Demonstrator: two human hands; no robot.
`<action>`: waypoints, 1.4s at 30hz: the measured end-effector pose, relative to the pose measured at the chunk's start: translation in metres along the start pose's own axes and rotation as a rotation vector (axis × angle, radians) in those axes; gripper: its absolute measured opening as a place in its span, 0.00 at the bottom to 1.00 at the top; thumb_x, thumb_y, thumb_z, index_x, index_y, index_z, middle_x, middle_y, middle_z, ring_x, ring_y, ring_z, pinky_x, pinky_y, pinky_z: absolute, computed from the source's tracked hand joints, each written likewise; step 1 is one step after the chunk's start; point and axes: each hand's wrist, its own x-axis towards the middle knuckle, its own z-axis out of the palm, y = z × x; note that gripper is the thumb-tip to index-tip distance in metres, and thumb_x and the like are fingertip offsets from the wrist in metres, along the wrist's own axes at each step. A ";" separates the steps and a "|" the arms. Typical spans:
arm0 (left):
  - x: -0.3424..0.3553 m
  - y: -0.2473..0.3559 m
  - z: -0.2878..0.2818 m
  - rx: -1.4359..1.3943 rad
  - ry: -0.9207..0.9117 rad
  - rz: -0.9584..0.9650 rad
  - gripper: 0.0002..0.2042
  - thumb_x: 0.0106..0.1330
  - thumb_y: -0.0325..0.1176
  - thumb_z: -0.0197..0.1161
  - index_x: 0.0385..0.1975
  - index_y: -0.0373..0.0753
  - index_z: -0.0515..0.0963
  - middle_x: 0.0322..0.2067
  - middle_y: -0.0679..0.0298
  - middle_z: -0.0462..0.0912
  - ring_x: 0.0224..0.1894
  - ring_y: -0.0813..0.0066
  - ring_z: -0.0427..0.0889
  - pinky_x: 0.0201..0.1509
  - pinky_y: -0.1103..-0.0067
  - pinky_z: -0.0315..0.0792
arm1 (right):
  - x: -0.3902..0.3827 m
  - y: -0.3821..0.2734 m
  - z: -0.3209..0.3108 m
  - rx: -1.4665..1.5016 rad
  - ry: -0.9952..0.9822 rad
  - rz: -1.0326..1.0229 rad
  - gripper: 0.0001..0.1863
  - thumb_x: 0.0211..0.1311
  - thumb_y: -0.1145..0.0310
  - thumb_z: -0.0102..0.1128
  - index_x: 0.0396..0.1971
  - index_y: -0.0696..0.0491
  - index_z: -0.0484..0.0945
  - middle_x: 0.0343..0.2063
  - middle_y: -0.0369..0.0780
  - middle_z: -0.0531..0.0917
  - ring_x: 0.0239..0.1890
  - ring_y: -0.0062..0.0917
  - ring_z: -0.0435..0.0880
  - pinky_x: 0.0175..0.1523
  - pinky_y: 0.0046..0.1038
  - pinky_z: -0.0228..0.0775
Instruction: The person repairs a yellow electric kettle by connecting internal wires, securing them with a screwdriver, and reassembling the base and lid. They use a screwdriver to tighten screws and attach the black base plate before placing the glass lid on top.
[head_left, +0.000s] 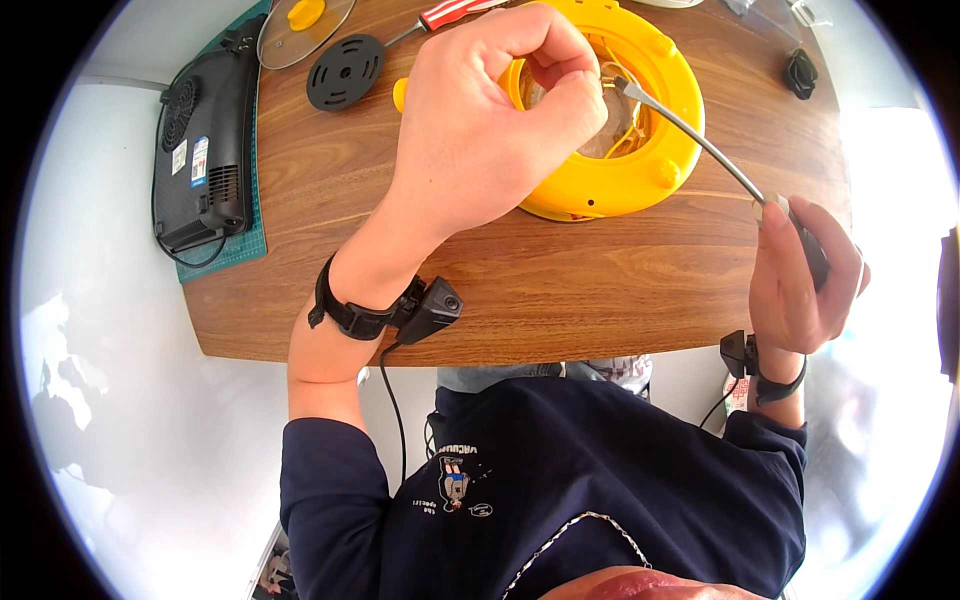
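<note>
A yellow ring-shaped housing [677,115] lies on the table, with thin wires [628,140] inside its round opening. My left hand [490,125] is over the housing's left part, hiding some of it. Thumb and forefinger are pinched together at the opening, on a small piece I cannot make out. On the right, my right hand [805,275] grips the dark handle of a flat-blade screwdriver [715,152]. Its long metal shaft reaches up and left, and the tip is right beside my left fingertips; whether it touches them is unclear.
At the far left, a black appliance [205,150] with vents lies on a green cutting mat [250,245]. A black slotted disc [345,72], a red-handled screwdriver [450,14] and a glass lid [290,40] lie near it. A small black knob [800,74] rests at the far right.
</note>
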 end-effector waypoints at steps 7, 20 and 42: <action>0.000 0.002 0.003 0.046 0.023 0.024 0.02 0.64 0.23 0.62 0.30 0.33 0.77 0.29 0.66 0.80 0.32 0.83 0.76 0.40 0.83 0.70 | -0.006 -0.003 0.014 0.086 0.014 0.060 0.20 0.47 0.76 0.81 0.43 0.47 0.89 0.40 0.36 0.88 0.35 0.22 0.83 0.43 0.23 0.68; 0.003 -0.007 -0.007 -0.062 -0.117 0.040 0.01 0.67 0.22 0.65 0.36 0.33 0.80 0.31 0.66 0.81 0.35 0.82 0.76 0.43 0.83 0.69 | -0.017 -0.002 0.029 0.214 0.078 0.102 0.23 0.46 0.76 0.81 0.46 0.47 0.87 0.41 0.37 0.87 0.37 0.24 0.83 0.44 0.24 0.67; 0.000 -0.010 -0.007 0.026 -0.117 0.009 0.05 0.60 0.25 0.70 0.30 0.35 0.80 0.28 0.66 0.83 0.31 0.79 0.80 0.37 0.82 0.71 | -0.005 0.007 0.020 0.052 0.053 -0.046 0.17 0.46 0.76 0.81 0.38 0.49 0.89 0.41 0.36 0.88 0.40 0.26 0.84 0.45 0.25 0.71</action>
